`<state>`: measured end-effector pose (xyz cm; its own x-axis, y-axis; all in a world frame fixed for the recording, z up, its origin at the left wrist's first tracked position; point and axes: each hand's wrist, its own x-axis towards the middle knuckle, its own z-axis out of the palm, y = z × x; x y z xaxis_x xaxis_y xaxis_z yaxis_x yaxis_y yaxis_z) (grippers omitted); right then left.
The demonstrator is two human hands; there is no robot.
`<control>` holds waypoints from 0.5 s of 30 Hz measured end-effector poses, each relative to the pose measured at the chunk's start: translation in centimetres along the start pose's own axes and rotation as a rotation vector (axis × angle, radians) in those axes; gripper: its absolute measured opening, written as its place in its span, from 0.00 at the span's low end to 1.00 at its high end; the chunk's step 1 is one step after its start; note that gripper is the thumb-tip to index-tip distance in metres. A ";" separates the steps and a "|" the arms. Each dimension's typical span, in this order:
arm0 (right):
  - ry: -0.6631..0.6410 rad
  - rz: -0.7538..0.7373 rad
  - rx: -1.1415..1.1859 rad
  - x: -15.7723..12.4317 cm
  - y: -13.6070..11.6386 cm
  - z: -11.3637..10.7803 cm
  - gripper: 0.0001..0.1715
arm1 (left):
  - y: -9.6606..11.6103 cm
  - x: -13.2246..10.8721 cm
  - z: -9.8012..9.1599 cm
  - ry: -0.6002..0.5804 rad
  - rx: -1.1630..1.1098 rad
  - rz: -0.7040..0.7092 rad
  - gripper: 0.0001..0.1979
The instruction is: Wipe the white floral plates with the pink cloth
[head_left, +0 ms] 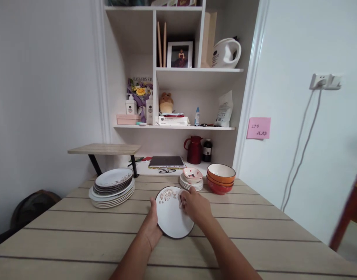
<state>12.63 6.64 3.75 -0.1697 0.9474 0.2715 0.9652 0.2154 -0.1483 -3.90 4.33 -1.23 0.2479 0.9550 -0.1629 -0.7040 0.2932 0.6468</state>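
A white plate (171,217) with a dark rim and a brown floral pattern near its far edge is held just above the wooden table (254,229). My left hand (153,219) grips its left rim with the thumb on top. My right hand (195,205) lies on the plate's right side, fingers curled over the rim. To the left rests a stack of plates (112,188). Beyond the held plate stands a small pink-rimmed bowl (192,174) on a stack of small white saucers (185,183).
Stacked orange and red bowls (221,178) stand at the back right of the table. Behind it a white shelf unit (178,70) holds a red jug (194,149), bottles, a kettle and a photo frame. A small wooden riser (105,149) stands at the left.
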 end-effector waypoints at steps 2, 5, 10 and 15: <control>-0.094 -0.053 -0.060 -0.9 0.0 -0.3 0.14 | 0.0 -0.1 0.0 0.018 0.002 -0.002 0.37; -0.201 -0.208 -0.063 -2.1 -0.2 -0.3 0.12 | 0.0 -0.2 0.0 0.027 0.004 0.005 0.36; -0.189 -0.359 0.111 -2.6 -1.5 1.2 0.15 | 0.1 0.0 0.2 -0.015 -0.016 -0.005 0.36; -0.050 -0.329 0.319 -1.5 -3.2 2.5 0.16 | 0.2 -0.2 0.5 0.002 -0.027 0.013 0.34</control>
<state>9.26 5.08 1.45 -0.4738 0.8250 0.3082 0.7503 0.5614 -0.3493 -3.75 4.22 -0.65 0.2375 0.9587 -0.1567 -0.7250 0.2823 0.6283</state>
